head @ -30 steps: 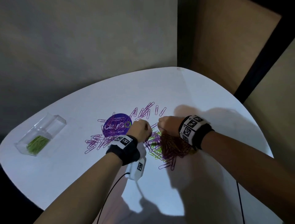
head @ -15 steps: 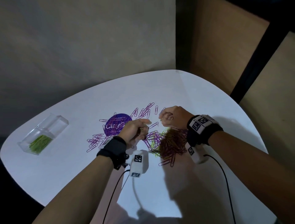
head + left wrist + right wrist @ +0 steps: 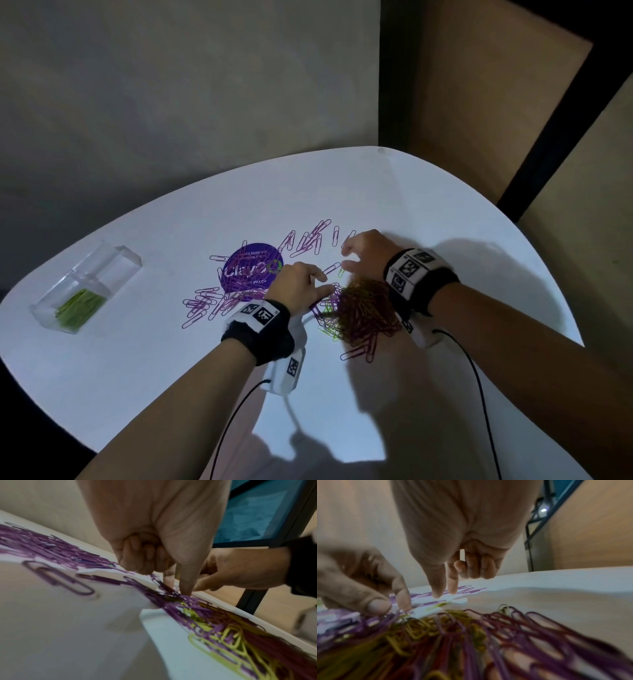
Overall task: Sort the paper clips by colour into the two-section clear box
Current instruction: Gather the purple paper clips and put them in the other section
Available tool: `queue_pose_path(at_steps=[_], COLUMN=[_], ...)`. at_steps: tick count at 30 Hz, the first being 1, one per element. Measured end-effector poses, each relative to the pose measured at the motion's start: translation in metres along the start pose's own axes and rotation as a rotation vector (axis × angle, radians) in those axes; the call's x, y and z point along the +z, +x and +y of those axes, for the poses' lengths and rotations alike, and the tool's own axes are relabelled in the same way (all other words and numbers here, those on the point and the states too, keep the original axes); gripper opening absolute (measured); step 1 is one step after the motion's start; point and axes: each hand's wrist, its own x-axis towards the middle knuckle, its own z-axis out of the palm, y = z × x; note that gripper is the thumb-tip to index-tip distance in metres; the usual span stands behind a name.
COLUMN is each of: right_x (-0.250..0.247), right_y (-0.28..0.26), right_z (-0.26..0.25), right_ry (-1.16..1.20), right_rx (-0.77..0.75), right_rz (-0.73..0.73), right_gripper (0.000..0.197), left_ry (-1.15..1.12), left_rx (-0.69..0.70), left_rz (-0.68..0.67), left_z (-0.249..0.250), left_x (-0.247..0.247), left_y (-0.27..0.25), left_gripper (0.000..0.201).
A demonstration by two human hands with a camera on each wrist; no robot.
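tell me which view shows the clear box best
The head view: the clear box sits at the table's left edge, green clips in its near section. Neither wrist view shows it; both show only hands and the clip pile.

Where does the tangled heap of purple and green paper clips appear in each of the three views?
Head: tangled heap of purple and green paper clips at centre, between both wrists.
Left wrist: lower right, below the pointing fingers.
Right wrist: across the bottom.
Shared landmark: the left hand at the heap's edge.
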Motion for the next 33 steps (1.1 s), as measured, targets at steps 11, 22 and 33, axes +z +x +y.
queue_pose_path(at_steps=[11,22,33], right_x=[0.005,-0.010,-0.001], right_y=[0.010,-0.021,-0.047], right_z=[-0.013,0.002,-0.002], right_ry=[-0.224,0.578,1.206], right_rx=[-0.097,0.091,0.361], right_rz=[-0.048,-0.154,-0.210], right_gripper=[0.015,0.015,0.021], left_ry=[0.076,0.103,0.086], left_rx=[0.089,0.035,0.010], left_rz=[-0.096,-0.114,0.089], left_z=[-0.008,-0.008,-0.007], left_x=[-0.003,-0.006,-0.033], left_y=[-0.004,-0.020,-0.008], left_gripper=[0.018,0.016,0.020])
